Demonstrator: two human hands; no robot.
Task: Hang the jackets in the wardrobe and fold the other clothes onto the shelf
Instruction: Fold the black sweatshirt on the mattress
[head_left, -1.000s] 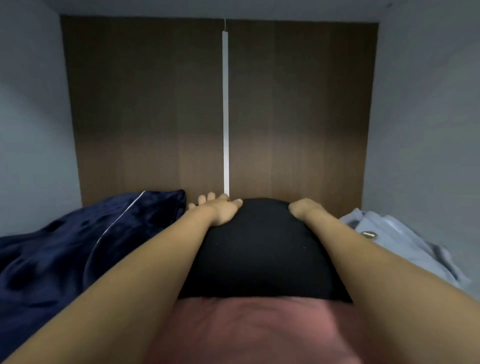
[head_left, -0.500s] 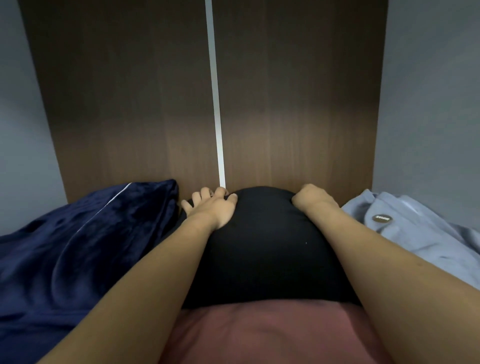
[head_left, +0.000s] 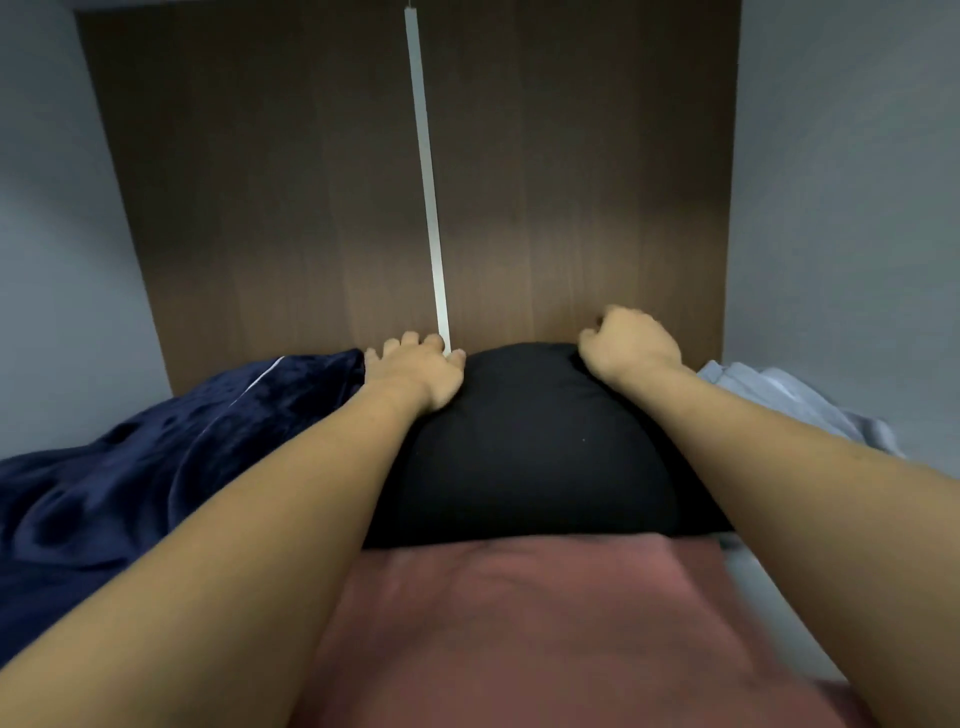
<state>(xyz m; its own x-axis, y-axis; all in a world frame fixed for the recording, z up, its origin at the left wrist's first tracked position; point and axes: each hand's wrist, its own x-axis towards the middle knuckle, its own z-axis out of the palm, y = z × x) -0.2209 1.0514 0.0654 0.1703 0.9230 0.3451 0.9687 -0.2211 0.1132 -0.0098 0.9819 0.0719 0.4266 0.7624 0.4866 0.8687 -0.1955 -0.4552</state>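
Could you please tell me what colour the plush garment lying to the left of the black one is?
The plush garment is dark navy blue, shown in the head view.

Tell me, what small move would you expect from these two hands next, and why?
Probably drawing both hands back off the black garment. It already lies folded against the brown back panel, between the navy garment and the pale blue one; the left hand rests flat, the right hand curled.

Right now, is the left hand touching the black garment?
Touching. The head view shows the left hand resting on the far left edge of the black garment, palm and thumb on the fabric with no gap.
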